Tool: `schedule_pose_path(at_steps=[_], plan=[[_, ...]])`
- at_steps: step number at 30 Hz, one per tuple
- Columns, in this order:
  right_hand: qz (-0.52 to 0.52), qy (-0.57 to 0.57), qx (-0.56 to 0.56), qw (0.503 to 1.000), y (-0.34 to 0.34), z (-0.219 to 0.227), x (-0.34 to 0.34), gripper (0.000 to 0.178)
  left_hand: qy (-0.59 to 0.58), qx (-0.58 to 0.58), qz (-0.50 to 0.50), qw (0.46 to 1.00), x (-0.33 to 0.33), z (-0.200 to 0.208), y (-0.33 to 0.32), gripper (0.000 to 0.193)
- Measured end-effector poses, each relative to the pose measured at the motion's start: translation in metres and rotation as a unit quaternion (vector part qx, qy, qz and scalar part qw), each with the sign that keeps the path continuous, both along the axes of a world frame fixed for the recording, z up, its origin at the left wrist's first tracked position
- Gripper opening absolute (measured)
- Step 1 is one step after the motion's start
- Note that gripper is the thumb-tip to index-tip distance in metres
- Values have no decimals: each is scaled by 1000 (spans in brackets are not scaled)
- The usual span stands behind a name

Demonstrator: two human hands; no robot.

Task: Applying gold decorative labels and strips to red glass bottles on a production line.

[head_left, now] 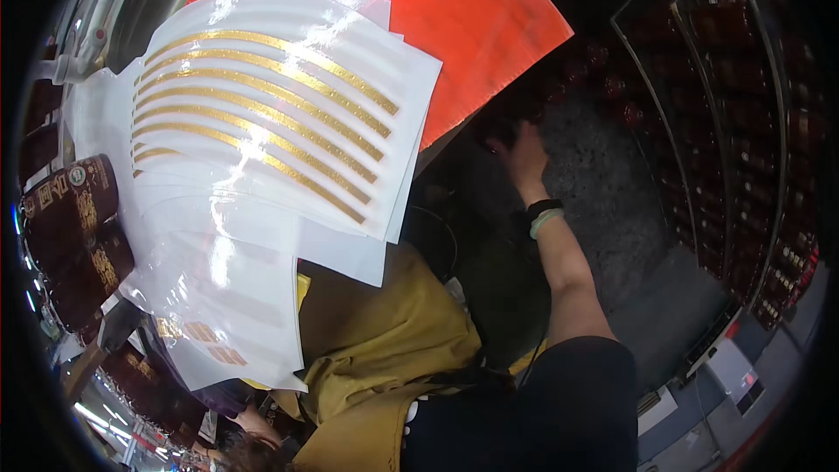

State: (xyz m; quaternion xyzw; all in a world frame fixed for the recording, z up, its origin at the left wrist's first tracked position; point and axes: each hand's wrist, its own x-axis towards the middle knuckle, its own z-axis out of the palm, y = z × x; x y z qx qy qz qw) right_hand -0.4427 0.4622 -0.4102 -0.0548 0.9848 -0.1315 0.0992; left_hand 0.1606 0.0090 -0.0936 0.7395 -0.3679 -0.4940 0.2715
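Note:
My right hand point(527, 156) reaches out over a dark, mottled surface, with a black band and a pale green bangle on its wrist. Its fingertips meet a dark area beside the orange-red sheet, too dim to show whether they grip anything. White sheets point(288, 201) lie stacked to its left. Across the top one run several curved gold foil strips point(262, 127). Beneath and beyond them is the large glossy orange-red sheet point(476, 26). My left hand is out of the picture.
Dark brown printed packages point(74, 210) with gold marks stand at the left. Racks point(734, 122) of dark red, shiny items rise at the right. My mustard apron point(393, 323) fills the lower middle. Another person's arm point(256, 426) and hair show at the lower left.

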Motion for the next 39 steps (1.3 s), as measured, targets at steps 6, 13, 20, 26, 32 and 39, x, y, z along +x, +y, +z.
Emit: schedule_pose_path(at_steps=[6,13,20,26,32,39], plan=[[-34,-53,-28,998,3,-43,22,57,30,29,-24,999,-23,-9,6,60],[-44,-59,-50,996,-6,-34,35,43,67,51,-42,996,-43,-12,22,61],[-36,-43,-43,997,-9,-44,42,39,94,78,-65,990,-49,-10,28,62],[-37,-38,-55,997,-14,-18,40,41,116,102,-84,984,-53,-10,27,62],[-151,66,-76,983,7,-6,-24,46,144,129,-106,976,-62,-11,26,63],[-157,0,-21,987,18,-27,-48,30,183,150,-122,964,-77,-19,31,64]])
